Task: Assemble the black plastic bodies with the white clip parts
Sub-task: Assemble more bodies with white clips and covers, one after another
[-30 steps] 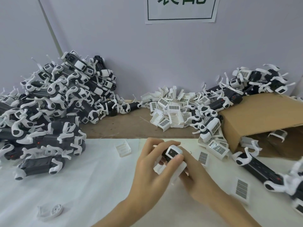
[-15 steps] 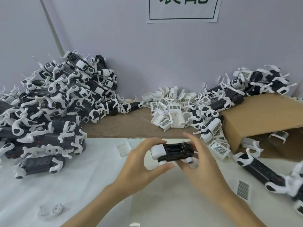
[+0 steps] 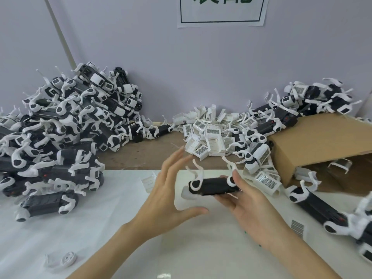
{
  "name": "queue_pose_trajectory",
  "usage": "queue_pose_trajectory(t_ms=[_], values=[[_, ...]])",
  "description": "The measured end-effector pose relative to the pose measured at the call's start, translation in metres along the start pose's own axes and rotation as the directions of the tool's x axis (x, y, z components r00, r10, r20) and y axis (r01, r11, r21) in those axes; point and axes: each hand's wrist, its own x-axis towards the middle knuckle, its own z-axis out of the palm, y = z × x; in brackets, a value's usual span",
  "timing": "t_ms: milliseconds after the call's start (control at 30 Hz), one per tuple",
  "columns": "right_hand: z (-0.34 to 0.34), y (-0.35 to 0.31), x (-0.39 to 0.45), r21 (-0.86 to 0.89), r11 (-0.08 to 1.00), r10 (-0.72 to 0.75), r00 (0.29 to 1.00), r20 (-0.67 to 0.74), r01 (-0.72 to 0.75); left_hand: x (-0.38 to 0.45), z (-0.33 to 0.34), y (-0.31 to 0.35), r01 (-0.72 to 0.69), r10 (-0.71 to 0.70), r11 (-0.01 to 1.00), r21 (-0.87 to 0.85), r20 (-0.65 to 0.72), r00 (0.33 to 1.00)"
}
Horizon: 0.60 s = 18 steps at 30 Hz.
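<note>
**Black body lying across the right fingers, left hand spread beside it**

While the left hand [image 3: 171, 200] is hovering with fingers straight and spread and its thumb stretched out below, it is gripping nothing. The right hand [image 3: 255, 208] is lying palm up, fingers loosely extended, and the black plastic body [image 3: 215, 186] is resting across them above the counter [image 3: 100, 238], white clip parts [image 3: 196, 183] sticking up from its two ends; whether the thumb is pressing on it I cannot tell. Nearest the camera, a small white wheel-like piece [image 3: 67, 258] is lying on the white covering at lower left. To the right, more assembled units [image 3: 326, 210] are lying along the counter's edge. Further back on the left, a large heap of assembled units [image 3: 60, 133] is piling up against the wall. Behind the hands, a pile of loose white barcoded clip parts [image 3: 207, 135] is sitting on the brown strip, with a tipped cardboard box [image 3: 322, 146] beside it at right and more units on top. On the wall, a paper sign [image 3: 221, 11] is hanging.
</note>
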Motion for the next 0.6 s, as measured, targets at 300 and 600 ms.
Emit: queue_pose_trajectory(t_ms=[300, 600], values=[[0.005, 0.01, -0.002, -0.203, 0.962, -0.175, 0.983, 0.053, 0.182, -0.001, 0.007, 0.013, 0.507, -0.541, 0.652, -0.563, 0.123, 0.832], [0.001, -0.001, -0.004, -0.241, 0.942, -0.194, 0.966, 0.172, 0.232, -0.001, 0.0, 0.015, 0.431, -0.472, 0.718, -0.546, 0.072, 0.879]])
